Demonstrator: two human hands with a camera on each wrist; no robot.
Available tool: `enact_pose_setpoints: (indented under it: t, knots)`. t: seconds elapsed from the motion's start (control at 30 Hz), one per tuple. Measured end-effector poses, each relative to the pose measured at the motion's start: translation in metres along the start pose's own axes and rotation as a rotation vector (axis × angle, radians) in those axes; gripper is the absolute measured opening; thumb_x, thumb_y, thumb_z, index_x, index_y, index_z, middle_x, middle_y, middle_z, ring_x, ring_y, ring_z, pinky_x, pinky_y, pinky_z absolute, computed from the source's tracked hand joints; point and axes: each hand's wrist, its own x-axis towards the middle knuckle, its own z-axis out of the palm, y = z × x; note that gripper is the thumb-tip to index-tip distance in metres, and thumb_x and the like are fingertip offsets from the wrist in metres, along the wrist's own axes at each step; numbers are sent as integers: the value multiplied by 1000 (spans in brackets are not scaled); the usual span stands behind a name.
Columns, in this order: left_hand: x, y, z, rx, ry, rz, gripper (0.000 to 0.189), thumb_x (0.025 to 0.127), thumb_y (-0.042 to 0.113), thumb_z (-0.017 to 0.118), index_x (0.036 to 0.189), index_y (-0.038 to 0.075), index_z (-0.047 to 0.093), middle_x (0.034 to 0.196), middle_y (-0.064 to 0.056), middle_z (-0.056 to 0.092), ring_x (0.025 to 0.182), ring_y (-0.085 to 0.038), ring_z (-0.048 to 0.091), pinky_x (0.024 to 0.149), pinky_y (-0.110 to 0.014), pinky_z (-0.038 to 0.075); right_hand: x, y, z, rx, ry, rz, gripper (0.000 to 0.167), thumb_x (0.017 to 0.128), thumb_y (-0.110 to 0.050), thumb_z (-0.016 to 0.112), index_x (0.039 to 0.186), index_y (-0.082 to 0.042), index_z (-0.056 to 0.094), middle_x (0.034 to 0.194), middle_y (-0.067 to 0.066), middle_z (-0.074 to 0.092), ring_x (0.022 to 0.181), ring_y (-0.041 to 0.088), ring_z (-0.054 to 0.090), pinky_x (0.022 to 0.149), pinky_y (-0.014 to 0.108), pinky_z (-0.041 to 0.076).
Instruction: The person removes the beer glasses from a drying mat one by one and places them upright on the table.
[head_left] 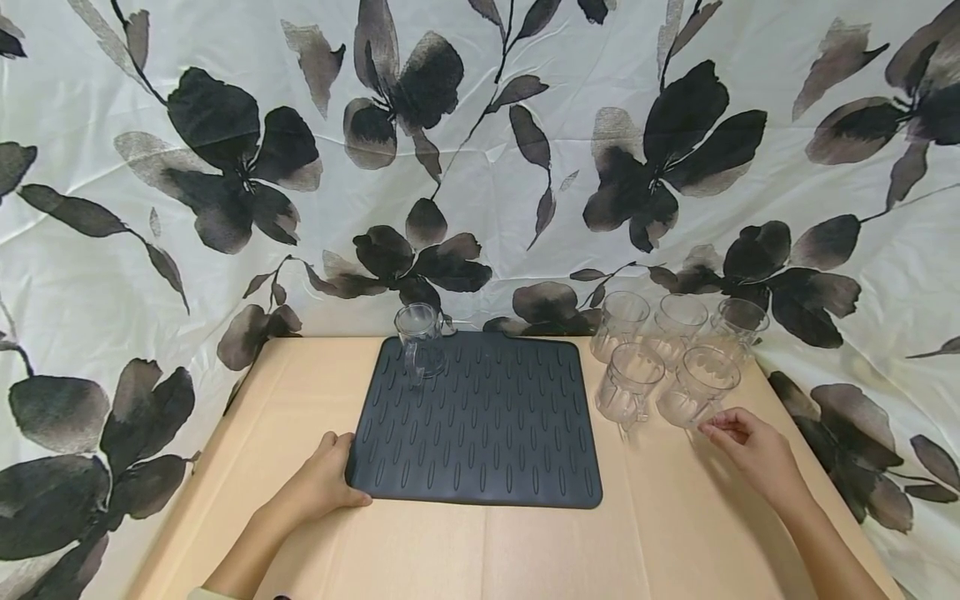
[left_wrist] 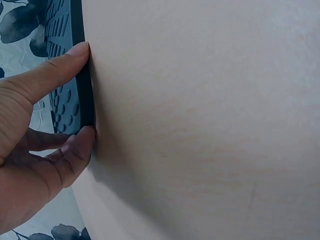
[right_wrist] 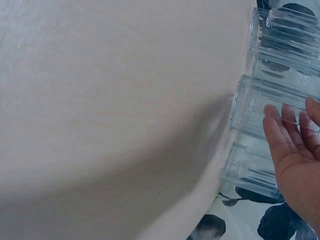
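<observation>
A dark grey drying mat with raised oval ridges lies on the table. My left hand grips its near left corner, thumb on the front edge and fingers round the side. One clear glass mug stands upright on the mat's far left corner. To the right of the mat several clear glass mugs stand in two rows. My right hand is at the handle side of the front right mug. In the right wrist view its fingers extend beside that mug, the thumb apart from them.
Behind the front mugs stand the back-row mugs, close together near the far table edge. The light wooden table narrows toward the back. A floral cloth hangs behind it and shows at both sides.
</observation>
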Motion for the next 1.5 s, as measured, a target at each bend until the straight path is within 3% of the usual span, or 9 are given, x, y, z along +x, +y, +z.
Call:
enact_pose_setpoints:
  t: [0.43, 0.53, 0.67, 0.73, 0.9, 1.0, 1.1, 1.3, 1.5]
  knots:
    - [1, -2, 1, 7, 1, -7, 119, 61, 34, 101, 147, -18, 38, 122, -26, 51, 99, -29, 61, 92, -53, 57, 18, -21, -47, -68, 5, 41, 39, 98, -30, 73, 121, 0, 62, 117, 28, 69, 85, -31, 41, 65, 2, 44]
    - [2, -2, 1, 6, 0, -8, 119, 61, 35, 101, 147, -18, 38, 122, -27, 51, 101, -30, 62, 93, -53, 57, 23, -32, -57, -45, 12, 37, 40, 99, -29, 72, 124, 0, 61, 115, 19, 71, 85, -30, 44, 66, 1, 44]
    - [1, -1, -1, 10, -3, -5, 119, 60, 35, 101, 147, -18, 38, 122, -27, 52, 100, -31, 62, 93, -54, 57, 30, -48, -63, -21, 32, -8, 36, 98, -26, 73, 125, -4, 62, 104, -17, 68, 84, -29, 49, 67, 2, 45]
    - [1, -2, -2, 15, -7, -5, 119, 60, 35, 101, 146, -18, 39, 122, -27, 52, 101, -32, 63, 93, -54, 57, 33, -57, -63, -3, 35, -33, 34, 99, -23, 72, 125, -4, 62, 104, -20, 65, 86, -28, 51, 69, 1, 45]
    - [1, -3, -1, 9, -12, -8, 119, 58, 35, 101, 145, -17, 41, 122, -26, 53, 101, -31, 63, 93, -54, 57, 42, -86, -55, 30, 1, -85, 33, 100, -22, 70, 126, -4, 63, 117, 13, 69, 92, -26, 50, 75, -1, 44]
    - [1, -4, 0, 0, -11, -10, 119, 58, 35, 101, 146, -17, 41, 121, -25, 53, 100, -30, 63, 93, -54, 57, 48, -103, -47, 54, -33, -126, 31, 101, -23, 68, 125, -4, 63, 120, 17, 68, 94, -24, 51, 78, -2, 44]
    - [1, -5, 0, -3, -10, -9, 118, 59, 35, 101, 146, -17, 40, 121, -25, 53, 100, -29, 63, 93, -54, 57, 55, -118, -39, 65, -53, -157, 29, 101, -23, 69, 123, -4, 64, 118, 15, 69, 97, -14, 59, 80, -1, 44]
    - [2, -3, -1, -4, -14, -7, 119, 59, 35, 101, 146, -18, 40, 120, -24, 53, 98, -28, 62, 92, -54, 57, 68, -143, -22, 99, -93, -182, 30, 101, -24, 69, 123, -5, 64, 118, 15, 71, 108, 34, 70, 82, -2, 44]
    - [2, -3, -2, 13, -13, -1, 118, 59, 36, 101, 146, -17, 40, 119, -24, 53, 98, -28, 63, 91, -53, 57, 77, -164, 0, 144, -171, -230, 33, 101, -27, 69, 126, -6, 64, 122, 13, 70, 113, 34, 70, 88, 8, 51]
